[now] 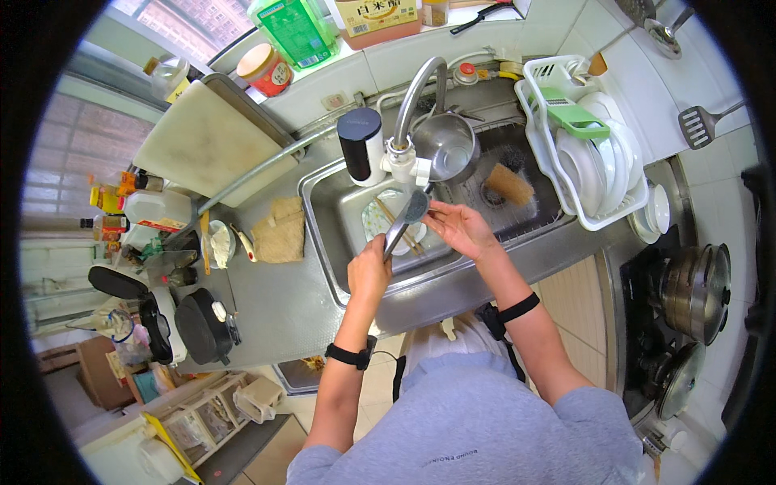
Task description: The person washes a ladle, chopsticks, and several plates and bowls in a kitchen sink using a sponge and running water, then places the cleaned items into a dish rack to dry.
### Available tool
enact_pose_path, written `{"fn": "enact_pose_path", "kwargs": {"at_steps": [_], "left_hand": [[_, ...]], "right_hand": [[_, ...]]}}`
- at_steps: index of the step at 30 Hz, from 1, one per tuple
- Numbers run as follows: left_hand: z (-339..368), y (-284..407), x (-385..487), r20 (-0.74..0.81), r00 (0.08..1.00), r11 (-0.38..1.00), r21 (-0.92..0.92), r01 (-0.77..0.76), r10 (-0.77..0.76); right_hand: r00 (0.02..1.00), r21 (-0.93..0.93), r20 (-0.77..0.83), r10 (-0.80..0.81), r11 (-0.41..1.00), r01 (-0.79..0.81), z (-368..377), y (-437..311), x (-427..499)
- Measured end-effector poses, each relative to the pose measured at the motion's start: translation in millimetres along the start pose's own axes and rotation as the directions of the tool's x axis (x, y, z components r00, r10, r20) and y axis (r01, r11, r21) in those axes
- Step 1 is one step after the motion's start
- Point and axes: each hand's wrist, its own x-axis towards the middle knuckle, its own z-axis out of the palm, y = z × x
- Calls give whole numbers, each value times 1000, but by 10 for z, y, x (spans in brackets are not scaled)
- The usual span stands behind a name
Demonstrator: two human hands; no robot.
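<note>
Over the left basin of a steel sink [330, 260], my left hand [368, 270] grips one end of a long metal utensil [396, 233], whose exact kind I cannot tell. The fingertips of my right hand [458, 229] hold a grey-green scouring pad [417, 207] against the utensil near its far end. Beneath them in the basin lie a flower-patterned plate [373, 221], chopsticks [383, 210] and a white dish partly hidden by the pad and utensil. A curved faucet [403, 115] with a white fitting stands just beyond my hands.
In the right basin are a steel pot [445, 145] and a brown sponge [509, 185]. A white dish rack [582, 215] holds plates and a green grater [567, 112]. Left of the sink lies a tan cloth [279, 233]; a cutting board [212, 145] leans behind. Pots [694, 294] stand at right.
</note>
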Motion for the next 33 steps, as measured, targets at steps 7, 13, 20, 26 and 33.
{"fn": "enact_pose_path", "kwargs": {"at_steps": [7, 13, 20, 26, 33], "left_hand": [[66, 5, -52, 19, 999, 997, 78, -27, 25], [2, 58, -16, 2, 998, 996, 71, -58, 58], [-144, 86, 183, 116, 993, 999, 52, 7, -13], [10, 3, 313, 56, 998, 998, 64, -7, 3], [80, -203, 400, 146, 989, 997, -71, -9, 19]], "right_hand": [[882, -491, -469, -43, 843, -220, -52, 266, 287], [758, -416, -588, -281, 909, 15, 49, 579, 595], [794, -237, -536, -289, 953, 187, 36, 332, 776], [815, -255, -498, -296, 948, 189, 56, 780, 712], [730, -487, -549, -407, 865, 116, 50, 578, 780]]}}
